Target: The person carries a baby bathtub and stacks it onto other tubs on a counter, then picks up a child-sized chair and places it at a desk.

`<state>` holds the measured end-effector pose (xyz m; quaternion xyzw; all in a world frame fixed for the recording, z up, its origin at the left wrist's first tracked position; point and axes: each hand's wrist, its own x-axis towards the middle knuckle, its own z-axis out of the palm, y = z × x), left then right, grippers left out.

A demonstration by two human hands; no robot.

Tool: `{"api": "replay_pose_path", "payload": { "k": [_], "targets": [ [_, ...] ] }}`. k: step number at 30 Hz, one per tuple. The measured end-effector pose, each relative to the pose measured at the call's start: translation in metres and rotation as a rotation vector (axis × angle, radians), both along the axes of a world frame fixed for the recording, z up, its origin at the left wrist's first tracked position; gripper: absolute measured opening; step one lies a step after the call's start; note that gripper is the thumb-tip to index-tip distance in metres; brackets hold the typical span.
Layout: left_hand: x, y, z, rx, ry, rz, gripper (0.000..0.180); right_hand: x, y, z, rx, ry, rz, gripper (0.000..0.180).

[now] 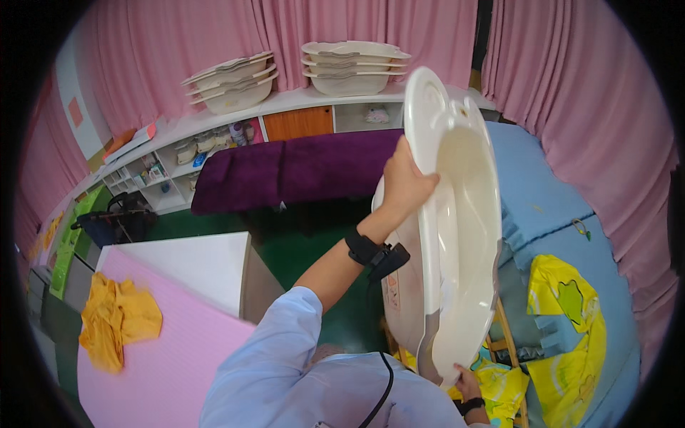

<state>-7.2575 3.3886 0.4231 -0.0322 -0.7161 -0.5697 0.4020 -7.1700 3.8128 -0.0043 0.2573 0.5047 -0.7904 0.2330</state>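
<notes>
A cream plastic baby bathtub (464, 207) is held up on its end in front of me, tilted on its side, its hollow turned to the right. My left hand (412, 178) is closed on its left rim near the upper end, thumb on the inner side. Down at the tub's lower end my right hand (467, 383) grips the rim, partly cut off by my body. A grey strip runs along the lower part of the rim. My left hand's other fingers are hidden behind the tub wall.
Stacked tubs (354, 68) stand on a white shelf unit (285, 102) before pink curtains. A purple-covered table (300, 167) lies ahead. To the left, a yellow cloth (118, 321) rests on a pink mat (171, 357). Blue-covered beds (539, 185) and yellow patterned fabric (571, 364) lie right.
</notes>
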Motion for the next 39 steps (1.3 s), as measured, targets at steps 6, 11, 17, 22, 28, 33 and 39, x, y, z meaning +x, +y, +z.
{"api": "replay_pose_path", "payload": {
  "k": [6,11,17,22,28,33,39],
  "targets": [
    [-0.127,-0.127,-0.015,0.022,0.335,-0.005,0.047,-0.199,-0.108,0.023,0.063,0.15,0.017,0.043],
    [-0.223,-0.209,0.011,0.095,0.489,-0.168,0.048,-0.319,-0.186,0.027,0.089,0.289,-0.098,0.043],
    [-0.346,-0.301,0.037,0.152,0.509,-0.305,0.052,-0.437,-0.27,0.083,0.107,0.289,-0.158,0.039],
    [-0.462,-0.355,0.055,0.249,0.566,-0.411,0.053,-0.552,-0.297,0.103,0.105,0.407,-0.277,0.04],
    [-0.602,-0.442,0.07,0.274,0.625,-0.365,0.053,-0.745,-0.351,0.2,0.208,0.563,-0.287,0.043],
    [-0.704,-0.535,0.127,0.277,0.815,-0.169,0.05,-0.948,-0.404,0.327,0.285,0.836,-0.144,0.04],
    [-0.809,-0.639,0.136,0.267,0.938,-0.097,0.054,-1.179,-0.467,0.496,0.297,1.25,0.021,0.039]
  ]
}}
